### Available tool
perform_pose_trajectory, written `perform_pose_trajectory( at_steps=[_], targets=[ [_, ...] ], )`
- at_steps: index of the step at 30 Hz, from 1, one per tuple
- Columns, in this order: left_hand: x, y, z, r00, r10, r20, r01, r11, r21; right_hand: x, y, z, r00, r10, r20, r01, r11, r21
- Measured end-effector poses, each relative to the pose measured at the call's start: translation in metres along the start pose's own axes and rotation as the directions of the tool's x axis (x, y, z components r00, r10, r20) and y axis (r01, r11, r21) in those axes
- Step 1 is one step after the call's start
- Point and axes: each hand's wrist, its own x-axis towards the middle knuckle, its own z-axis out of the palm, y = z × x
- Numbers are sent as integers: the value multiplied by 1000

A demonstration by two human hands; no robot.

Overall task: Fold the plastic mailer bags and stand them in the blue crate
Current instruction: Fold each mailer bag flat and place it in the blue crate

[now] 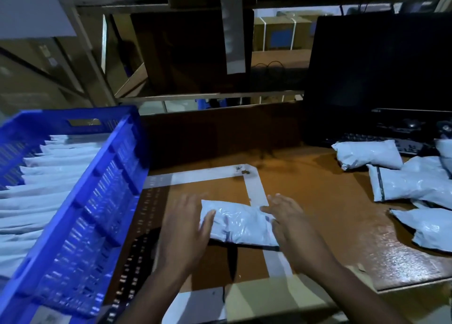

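A pale grey plastic mailer bag [241,223] lies flat on the brown table inside a square of white tape. My left hand [187,228] lies at its left edge with straight fingers, the thumb touching the bag. My right hand [287,221] rests with straight fingers on its right end. The blue crate [97,196] stands at the left, tilted in view, with several folded mailers [36,191] standing in a row inside it.
A heap of several unfolded mailer bags [415,184] lies at the right of the table. Behind it stand a dark monitor [376,74] and a black keyboard [401,142]. A metal shelf frame [210,96] runs across the back. The table's front edge is near my forearms.
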Motion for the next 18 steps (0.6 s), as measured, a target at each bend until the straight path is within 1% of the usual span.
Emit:
perform_pose_trajectory(
  at_steps=[1, 2, 3, 4, 5, 6, 8, 11, 14, 16, 18],
  targets=[
    [9, 8, 3, 995, 40, 96, -38, 999, -29, 3, -7, 9, 1000, -27, 0, 27, 999, -40],
    [16, 11, 12, 973, 43, 228, -33, 998, -46, 5, -10, 22, 999, -48, 13, 49, 995, -82],
    [22, 12, 23, 932, 60, 357, -60, 998, -10, 8, -10, 35, 998, -46, 35, 49, 992, -118],
    [23, 8, 36, 880, 96, 465, -140, 988, 61, 10, -10, 46, 998, -35, 53, 43, 988, -149],
    [21, 3, 46, 843, 133, 521, -220, 970, 108, 9, -7, 57, 997, -23, 67, 35, 983, -180],
    [15, -4, 53, 833, 162, 529, -269, 954, 131, 7, -4, 66, 998, -21, 65, 35, 975, -222],
    [-1, -18, 60, 853, 183, 488, -294, 942, 161, -4, -2, 73, 998, -35, 51, 48, 954, -297],
    [-17, -25, 65, 857, 170, 486, -261, 957, 126, -17, -3, 73, 994, -98, 44, 107, 934, -341],
    [-11, -25, 69, 871, 144, 470, -228, 966, 126, -13, -1, 74, 997, -74, 19, 76, 935, -346],
    [-8, -25, 69, 859, 130, 496, -214, 970, 118, -12, 0, 75, 997, -70, 35, 78, 929, -361],
    [-13, -26, 65, 854, 124, 506, -184, 980, 72, -20, 1, 74, 995, -89, 48, 101, 915, -391]
  ],
)
